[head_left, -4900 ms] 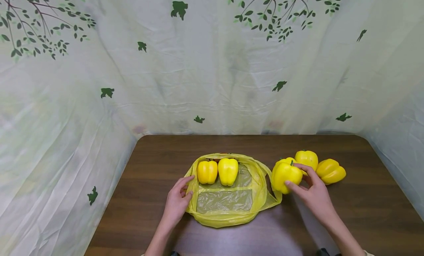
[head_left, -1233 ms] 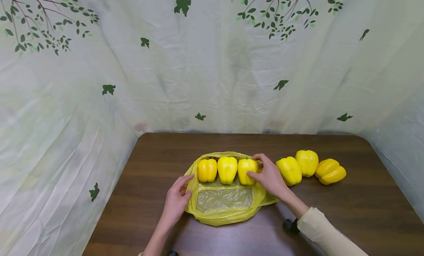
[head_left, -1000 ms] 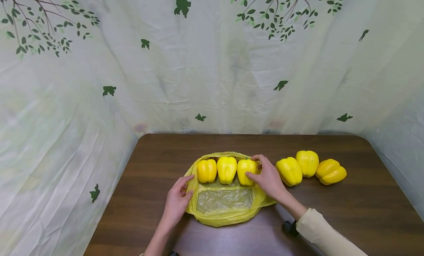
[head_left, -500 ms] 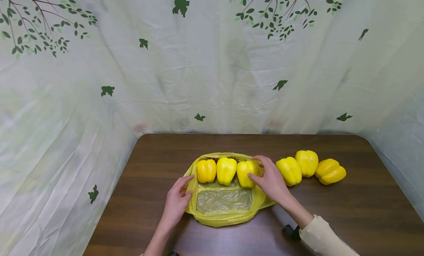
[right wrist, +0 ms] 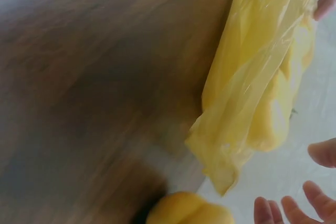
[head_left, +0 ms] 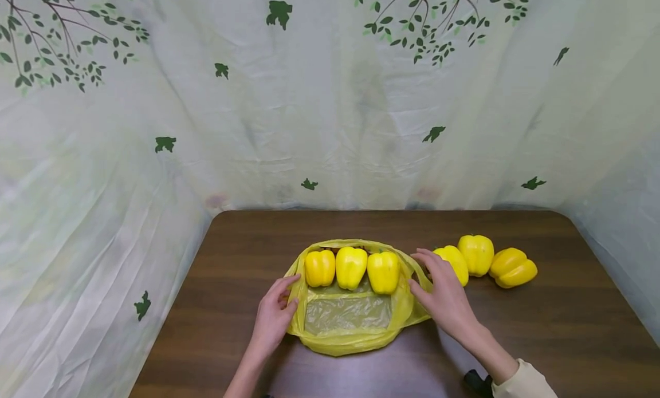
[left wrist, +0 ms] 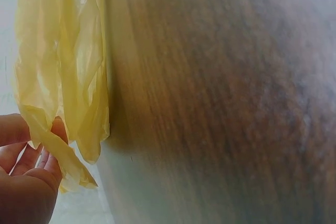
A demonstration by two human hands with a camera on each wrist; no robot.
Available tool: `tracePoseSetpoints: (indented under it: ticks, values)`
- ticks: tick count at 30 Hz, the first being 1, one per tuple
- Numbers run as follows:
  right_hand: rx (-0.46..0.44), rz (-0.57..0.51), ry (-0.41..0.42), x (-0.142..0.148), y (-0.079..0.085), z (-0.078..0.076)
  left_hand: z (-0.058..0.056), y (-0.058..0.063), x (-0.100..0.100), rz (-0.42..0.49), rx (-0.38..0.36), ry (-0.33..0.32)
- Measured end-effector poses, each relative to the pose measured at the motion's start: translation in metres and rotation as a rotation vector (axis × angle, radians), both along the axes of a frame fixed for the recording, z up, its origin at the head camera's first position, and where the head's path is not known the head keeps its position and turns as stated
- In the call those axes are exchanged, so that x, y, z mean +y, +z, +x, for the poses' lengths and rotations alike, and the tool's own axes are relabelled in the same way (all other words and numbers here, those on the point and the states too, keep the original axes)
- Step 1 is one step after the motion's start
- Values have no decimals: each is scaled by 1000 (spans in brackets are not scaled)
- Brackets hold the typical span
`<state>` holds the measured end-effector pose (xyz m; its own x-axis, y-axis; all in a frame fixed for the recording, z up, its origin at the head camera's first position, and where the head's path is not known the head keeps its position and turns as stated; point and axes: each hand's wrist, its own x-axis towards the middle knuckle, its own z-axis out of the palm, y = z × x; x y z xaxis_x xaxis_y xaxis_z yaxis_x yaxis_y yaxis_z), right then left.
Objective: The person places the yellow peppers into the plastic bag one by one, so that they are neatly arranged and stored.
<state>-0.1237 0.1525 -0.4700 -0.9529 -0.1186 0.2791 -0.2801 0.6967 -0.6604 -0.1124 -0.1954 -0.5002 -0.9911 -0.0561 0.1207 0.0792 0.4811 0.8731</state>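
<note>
A yellow plastic bag [head_left: 340, 345] lies on the table with its mouth spread wide. Inside, three yellow bell peppers stand in a row along the far side: a left one [head_left: 319, 268], a middle one [head_left: 352, 268] and a right one [head_left: 384, 272]. My left hand [head_left: 275, 313] pinches the bag's left edge; in the left wrist view thumb and fingers hold a fold of the bag [left wrist: 63, 66]. My right hand [head_left: 447, 298] is off the right pepper, its fingers spread and holding nothing, over the bag's right edge. In the right wrist view its fingertips [right wrist: 317, 200] are apart from the bag [right wrist: 236, 93].
Three more yellow bell peppers lie right of the bag: a near one [head_left: 454, 262] partly behind my right hand, a back one [head_left: 475, 255] and one on its side [head_left: 513, 268]. The brown table [head_left: 247, 232] ends at a leaf-printed curtain [head_left: 361, 129].
My right hand brought a pepper left into the bag, set it beside the two there, let go and drew back right. My left hand has stayed on the bag's edge.
</note>
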Motion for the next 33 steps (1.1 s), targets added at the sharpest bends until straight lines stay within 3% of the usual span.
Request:
tracePoseSetpoints:
  ticks: [15,33]
  values:
    - [110,4,-86,31,-9,5,0,-2,-1,-12,-15,10]
    - [32,46,-136,52,-14,-6,1,-1,-1,-12,-3,4]
